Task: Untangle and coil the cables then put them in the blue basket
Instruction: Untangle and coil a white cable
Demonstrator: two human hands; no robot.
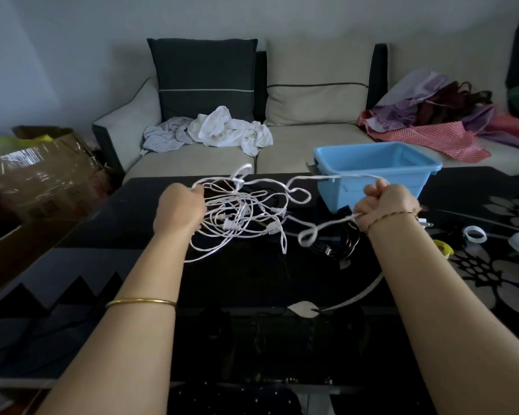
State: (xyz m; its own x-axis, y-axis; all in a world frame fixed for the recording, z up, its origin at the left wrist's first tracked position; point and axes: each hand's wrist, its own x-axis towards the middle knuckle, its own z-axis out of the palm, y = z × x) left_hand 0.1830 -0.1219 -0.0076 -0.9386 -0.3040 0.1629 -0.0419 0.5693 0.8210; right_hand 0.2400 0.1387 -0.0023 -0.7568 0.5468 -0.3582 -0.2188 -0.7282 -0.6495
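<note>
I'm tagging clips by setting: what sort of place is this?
Probably a home living room: a sofa with cushions and loose laundry stands behind a black coffee table, where the left hand and right hand grip tangled white cables beside a blue basket.

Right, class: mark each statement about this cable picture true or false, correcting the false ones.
1. The white cables are neatly coiled. False: they form a loose tangle.
2. Both the left hand and the right hand grip white cable. True.
3. The blue basket lies upside down. False: it stands upright on the dark table.
4. A black cable lies on the table by the right hand. True.
</note>
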